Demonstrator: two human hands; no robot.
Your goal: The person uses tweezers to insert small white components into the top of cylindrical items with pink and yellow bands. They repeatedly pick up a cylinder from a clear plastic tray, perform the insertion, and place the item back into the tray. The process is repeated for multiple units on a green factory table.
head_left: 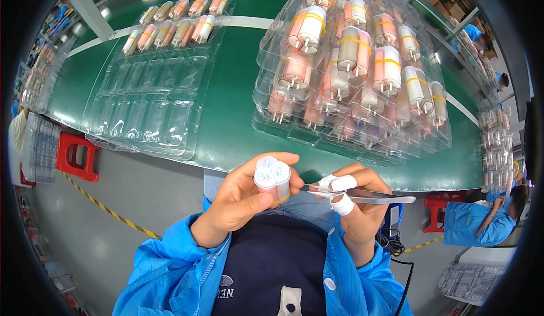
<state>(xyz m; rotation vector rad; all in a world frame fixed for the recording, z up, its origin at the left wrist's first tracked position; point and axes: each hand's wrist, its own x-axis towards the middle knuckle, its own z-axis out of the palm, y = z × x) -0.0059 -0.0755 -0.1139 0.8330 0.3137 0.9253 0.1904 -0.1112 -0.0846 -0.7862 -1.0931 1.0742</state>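
Observation:
In front of my chest, my left hand (237,194) grips a bundle of three cylinders (272,171). Its white round ends face up, and a yellow band shows low on its pinkish side. My right hand (360,197), with white tape around some fingers, is closed on metal tweezers (385,197). The tweezers lie almost level and point left, their tip close beside the bundle; whether they touch it I cannot tell.
A green table (232,95) stretches ahead. On its right rise stacked clear trays (266,120) full of banded cylinder bundles (387,69). At left lies a clear tray (147,101) with bundles in its far rows. Red stools (77,156) stand below; a person in blue (473,222) sits far right.

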